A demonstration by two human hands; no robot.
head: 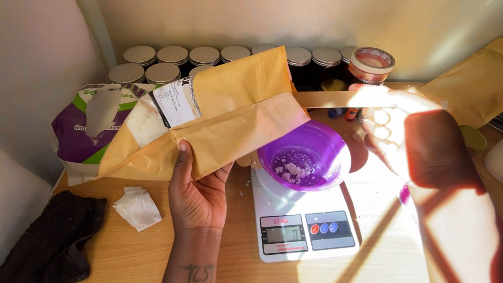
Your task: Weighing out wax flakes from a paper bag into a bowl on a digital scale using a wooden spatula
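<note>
Left hand [197, 190] clenched on the lower edge of a tan paper bag [229, 115], thumb on the front face, holding it tilted over a purple bowl [308, 157]. Right hand [414, 134], washed out by strong sunlight, grips the bag's far open end near the bowl; how the fingers close there cannot be made out. The bowl sits on a white kitchen scale [302, 218] on the tabletop [120, 273] and contains a few white flakes [290, 172]. Behind the bag stands a row of dark jars [174, 58] with metal lids. A second tan bag [487, 80] lies at right. A crumpled tissue [137, 208] and a dark cloth [41, 253] lie at left.
</note>
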